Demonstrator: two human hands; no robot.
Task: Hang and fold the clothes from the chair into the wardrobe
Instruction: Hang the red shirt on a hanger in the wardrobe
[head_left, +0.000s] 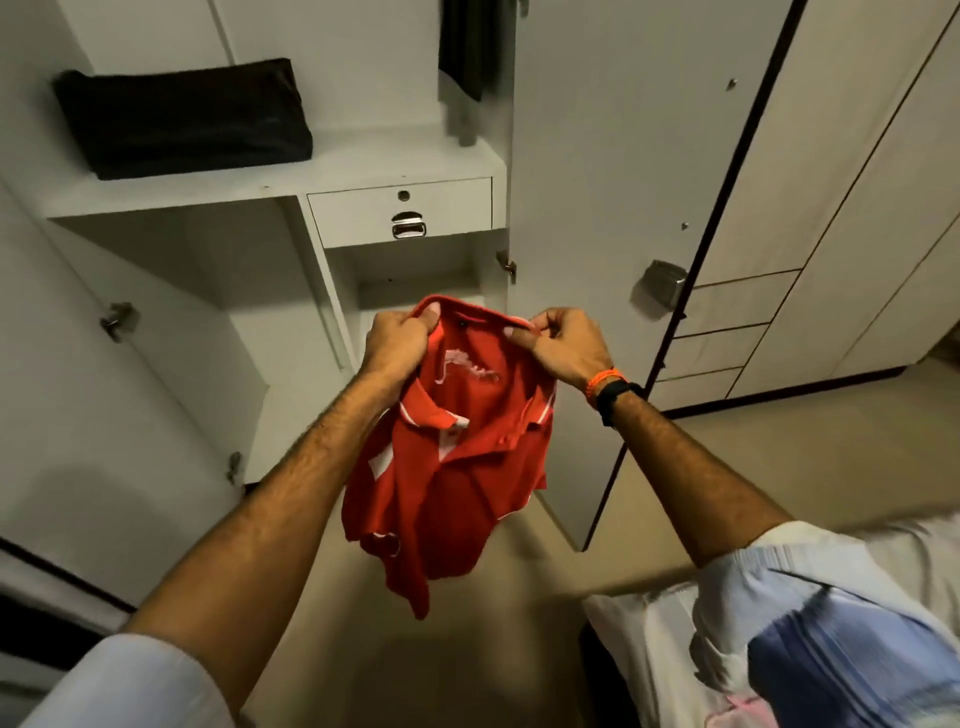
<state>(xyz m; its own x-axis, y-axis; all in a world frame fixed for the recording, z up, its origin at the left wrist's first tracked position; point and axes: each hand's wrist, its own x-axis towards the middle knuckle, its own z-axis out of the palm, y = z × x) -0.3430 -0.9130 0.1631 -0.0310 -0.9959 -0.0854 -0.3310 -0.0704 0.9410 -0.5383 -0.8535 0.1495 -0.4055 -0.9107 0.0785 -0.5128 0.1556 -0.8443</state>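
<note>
A red polo shirt (457, 467) with white trim hangs in front of me, held up by its upper edge. My left hand (397, 343) grips the shirt's left side and my right hand (563, 345) pinches its right side. Behind it stands the open white wardrobe (270, 192). A folded black garment (182, 119) lies on the wardrobe's shelf. A dark garment (467, 47) hangs at the top of the wardrobe, mostly out of frame.
A closed drawer (400, 210) with a metal handle sits under the shelf. The wardrobe's right door (623, 182) stands open beside another closed cupboard (831, 208). Several light clothes (779, 649) lie piled at the lower right. Beige floor (519, 623) lies below.
</note>
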